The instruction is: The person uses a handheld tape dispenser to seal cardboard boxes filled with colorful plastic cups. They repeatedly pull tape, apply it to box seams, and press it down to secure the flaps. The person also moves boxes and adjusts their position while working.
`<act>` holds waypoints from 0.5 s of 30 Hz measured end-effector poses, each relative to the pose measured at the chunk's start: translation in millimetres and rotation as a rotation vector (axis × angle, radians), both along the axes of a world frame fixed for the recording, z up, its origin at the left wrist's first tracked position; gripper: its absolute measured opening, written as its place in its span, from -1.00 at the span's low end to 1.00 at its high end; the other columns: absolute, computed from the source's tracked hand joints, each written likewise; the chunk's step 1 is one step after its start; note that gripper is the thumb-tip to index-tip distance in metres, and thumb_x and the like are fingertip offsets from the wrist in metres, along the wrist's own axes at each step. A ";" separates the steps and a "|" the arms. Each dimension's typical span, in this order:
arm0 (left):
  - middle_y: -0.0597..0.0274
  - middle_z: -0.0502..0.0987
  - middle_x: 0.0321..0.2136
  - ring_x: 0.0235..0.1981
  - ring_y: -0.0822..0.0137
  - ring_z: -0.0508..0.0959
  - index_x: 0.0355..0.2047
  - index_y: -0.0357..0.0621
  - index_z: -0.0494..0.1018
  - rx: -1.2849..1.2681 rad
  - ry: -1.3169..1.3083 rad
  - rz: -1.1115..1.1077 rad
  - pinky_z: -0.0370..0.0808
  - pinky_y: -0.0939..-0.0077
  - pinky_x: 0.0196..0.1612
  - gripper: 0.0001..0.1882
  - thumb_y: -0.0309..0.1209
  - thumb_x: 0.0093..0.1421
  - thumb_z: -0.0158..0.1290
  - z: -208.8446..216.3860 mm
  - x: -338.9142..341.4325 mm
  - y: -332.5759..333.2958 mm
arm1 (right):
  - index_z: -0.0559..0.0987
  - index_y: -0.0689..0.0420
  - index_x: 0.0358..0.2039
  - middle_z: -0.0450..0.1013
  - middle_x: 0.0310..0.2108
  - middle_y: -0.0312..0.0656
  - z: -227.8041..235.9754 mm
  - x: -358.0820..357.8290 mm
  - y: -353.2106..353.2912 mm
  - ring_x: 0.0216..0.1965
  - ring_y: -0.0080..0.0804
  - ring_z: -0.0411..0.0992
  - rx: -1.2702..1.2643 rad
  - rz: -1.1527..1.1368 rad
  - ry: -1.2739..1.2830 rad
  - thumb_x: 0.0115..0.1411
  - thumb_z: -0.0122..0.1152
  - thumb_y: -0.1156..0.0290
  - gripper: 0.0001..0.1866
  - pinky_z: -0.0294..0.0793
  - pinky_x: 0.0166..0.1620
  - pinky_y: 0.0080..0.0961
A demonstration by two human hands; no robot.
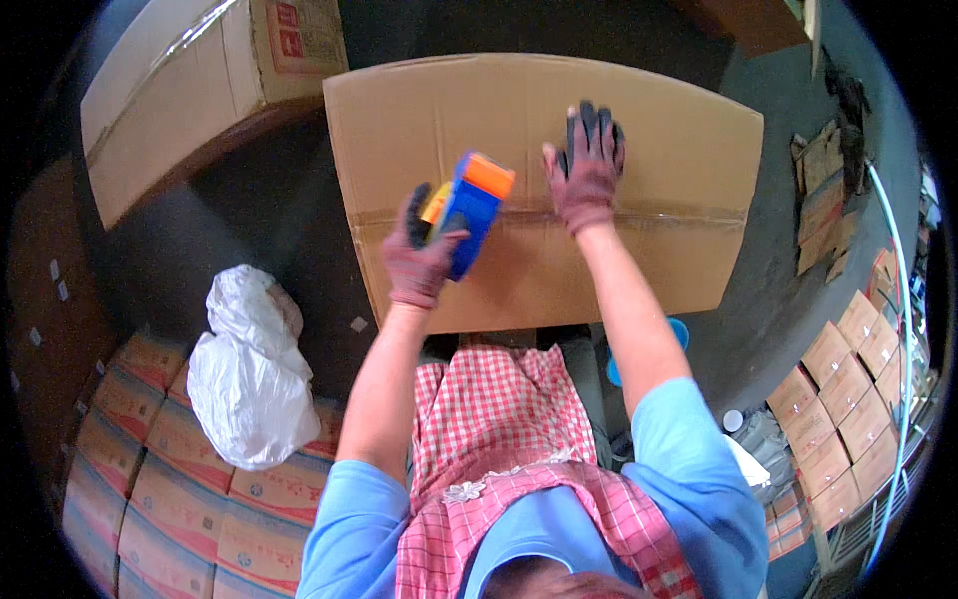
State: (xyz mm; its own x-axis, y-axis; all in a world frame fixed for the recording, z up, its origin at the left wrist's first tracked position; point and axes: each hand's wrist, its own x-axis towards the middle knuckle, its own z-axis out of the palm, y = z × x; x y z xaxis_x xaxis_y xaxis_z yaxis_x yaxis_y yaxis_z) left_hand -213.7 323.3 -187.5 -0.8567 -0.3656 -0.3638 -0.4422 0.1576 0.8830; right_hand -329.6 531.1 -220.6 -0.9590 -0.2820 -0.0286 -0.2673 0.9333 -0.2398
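A large brown cardboard box stands in front of me, its top face crossed by a seam from left to right. My left hand, in a dark red and black glove, grips a blue tape dispenser with an orange end and a yellow part. The dispenser is held tilted over the box's left half; I cannot tell if it touches the cardboard. On the far side of the seam, right of the middle, my gloved right hand lies flat on the box with fingers stretched out.
Another big carton stands at the far left. A white plastic bag rests by stacked printed cartons at the near left. Small brown boxes are stacked at the right, near a pale hose. Flattened cardboard lies farther back.
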 end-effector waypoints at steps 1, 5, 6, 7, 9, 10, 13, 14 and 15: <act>0.15 0.49 -0.27 -0.21 0.36 0.46 0.01 -0.22 0.25 0.130 -0.119 0.081 0.42 0.53 -0.18 -0.25 -0.25 -0.18 0.28 14.5 4.8 -7.8 | 0.15 0.11 0.12 -0.07 0.20 -0.06 -7.9 -6.6 -8.5 0.22 -0.03 -0.15 0.046 0.011 -0.018 0.01 0.01 0.07 -0.31 -0.21 0.18 -0.04; 0.34 0.44 -0.51 -0.51 0.54 0.39 -0.01 -0.21 0.29 0.033 -0.002 0.128 0.36 0.67 -0.42 -0.30 -0.24 -0.16 0.28 1.9 39.1 -51.4 | 0.07 0.19 0.14 -0.15 0.22 -0.03 -24.8 6.0 -62.1 0.24 -0.02 -0.24 0.050 0.080 -0.014 0.02 -0.01 0.02 -0.24 -0.32 0.21 -0.06; 0.36 0.42 -0.54 -0.54 0.57 0.37 -0.02 -0.21 0.30 0.030 -0.011 0.163 0.34 0.69 -0.45 -0.31 -0.23 -0.16 0.27 2.7 45.5 -58.4 | 0.06 0.20 0.14 -0.15 0.22 -0.02 -25.6 12.3 -74.7 0.24 -0.01 -0.25 0.057 0.094 -0.024 0.02 -0.02 0.01 -0.23 -0.33 0.21 -0.06; 0.36 0.42 -0.55 -0.53 0.56 0.38 -0.03 -0.21 0.32 0.045 0.027 0.188 0.34 0.69 -0.44 -0.32 -0.23 -0.17 0.28 5.3 47.1 -73.1 | 0.06 0.19 0.15 -0.18 0.22 0.00 -24.5 11.4 -92.6 0.24 0.00 -0.27 0.032 0.100 -0.015 0.03 -0.03 0.01 -0.24 -0.34 0.21 -0.05; 0.38 0.42 -0.49 -0.49 0.57 0.38 -0.04 -0.22 0.34 0.057 0.068 0.248 0.33 0.72 -0.41 -0.38 -0.40 -0.19 0.23 -0.7 63.5 -88.9 | 0.06 0.20 0.15 -0.19 0.22 0.01 -26.9 32.7 -113.1 0.25 0.00 -0.27 0.039 0.091 -0.012 0.03 -0.03 0.02 -0.24 -0.35 0.21 -0.05; 0.39 0.42 -0.47 -0.48 0.57 0.38 -0.05 -0.22 0.35 0.058 0.071 0.279 0.33 0.73 -0.39 -0.40 -0.49 -0.20 0.20 -7.1 68.5 -93.0 | 0.06 0.20 0.15 -0.19 0.22 0.01 -35.6 40.8 -118.3 0.25 0.00 -0.27 0.040 0.088 -0.030 0.03 -0.03 0.03 -0.25 -0.35 0.21 -0.05; 0.36 0.44 -0.39 -0.42 0.53 0.41 -0.06 -0.24 0.35 0.037 0.003 0.262 0.35 0.69 -0.32 -0.42 -0.45 -0.16 0.21 -29.7 69.9 -116.2 | 0.10 0.16 0.13 -0.15 0.23 -0.06 -58.8 36.6 -131.1 0.25 -0.07 -0.23 0.000 0.159 -0.095 0.03 -0.03 0.03 -0.28 -0.33 0.21 -0.08; 0.35 0.45 -0.37 -0.41 0.52 0.42 -0.06 -0.25 0.35 0.051 0.009 0.285 0.36 0.68 -0.30 -0.42 -0.44 -0.16 0.21 -33.9 71.3 -118.9 | 0.10 0.15 0.13 -0.13 0.22 -0.08 -64.4 33.9 -131.6 0.24 -0.08 -0.21 -0.002 0.188 -0.125 0.03 -0.03 0.03 -0.29 -0.32 0.21 -0.09; 0.30 0.45 -0.31 -0.37 0.50 0.42 -0.07 -0.25 0.35 0.101 -0.078 0.301 0.36 0.66 -0.26 -0.43 -0.44 -0.15 0.22 -34.4 74.1 -121.7 | 0.14 0.08 0.12 -0.05 0.21 -0.14 -69.2 25.6 -126.3 0.23 -0.10 -0.15 -0.022 0.207 -0.077 0.03 -0.02 0.05 -0.33 -0.26 0.21 -0.12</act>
